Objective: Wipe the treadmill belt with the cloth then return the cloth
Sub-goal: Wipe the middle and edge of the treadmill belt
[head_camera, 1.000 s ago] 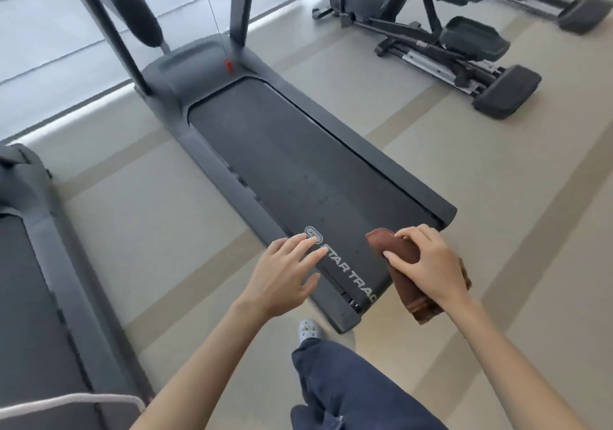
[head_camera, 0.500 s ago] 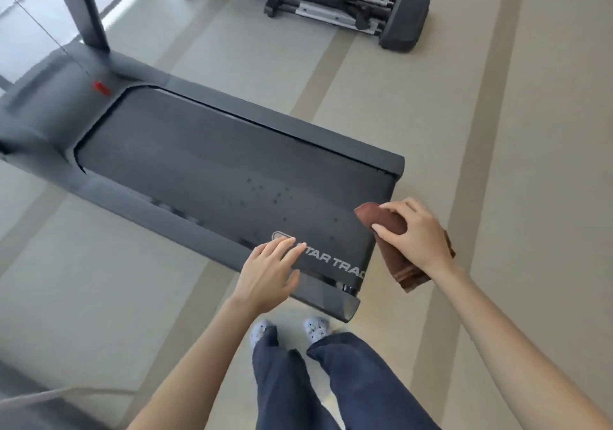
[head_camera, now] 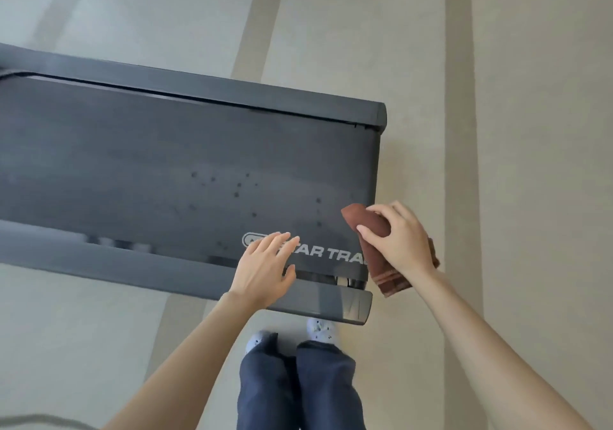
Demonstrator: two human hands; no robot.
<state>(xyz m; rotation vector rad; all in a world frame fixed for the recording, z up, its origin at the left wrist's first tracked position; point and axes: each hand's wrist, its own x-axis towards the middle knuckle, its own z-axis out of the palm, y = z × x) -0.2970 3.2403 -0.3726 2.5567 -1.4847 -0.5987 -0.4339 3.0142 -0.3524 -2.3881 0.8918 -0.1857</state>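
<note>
Wiping step starting: brown cloth [head_camera: 367, 226] gripped in right hand [head_camera: 403, 242] at treadmill belt [head_camera: 132, 164] end. Left hand [head_camera: 262, 268] flat, fingers straight. Next, sweep across spots [head_camera: 237, 194].

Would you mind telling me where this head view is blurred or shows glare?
Head view: the near side rail smears with motion blur toward the left edge; the left hand, the right hand and the brown cloth it grips are fairly sharp; the head view also shows a pale sheen on the end cap, and soft light without hard shadows on the floor.
</note>
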